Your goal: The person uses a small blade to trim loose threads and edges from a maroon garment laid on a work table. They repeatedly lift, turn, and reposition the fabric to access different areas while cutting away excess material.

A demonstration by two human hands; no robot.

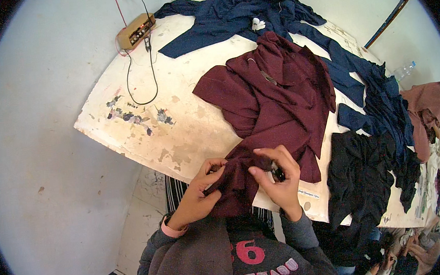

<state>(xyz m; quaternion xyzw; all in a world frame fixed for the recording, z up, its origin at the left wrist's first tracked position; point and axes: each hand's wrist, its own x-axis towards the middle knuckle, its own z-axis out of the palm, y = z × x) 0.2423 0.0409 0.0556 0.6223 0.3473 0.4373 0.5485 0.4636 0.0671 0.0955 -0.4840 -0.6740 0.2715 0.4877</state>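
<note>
A maroon garment [284, 96] lies rumpled on the table, and its near end hangs over the front edge towards me. My left hand [202, 194] is closed on the left side of that end, fingers curled round the cloth. My right hand [281, 178] pinches the cloth's right side between thumb and fingers. Inside its curled fingers shows a small dark, shiny object [277, 173], mostly hidden, whose kind I cannot make out. Between both hands the fabric is bunched up.
The worn white table [178, 135] has peeling patches. Navy garments [236, 12] spread along its far and right sides, with a black garment [360, 173] nearer right. A brown box with wires [136, 31] sits at the far left by the wall. A clear bottle [406, 69] stands far right.
</note>
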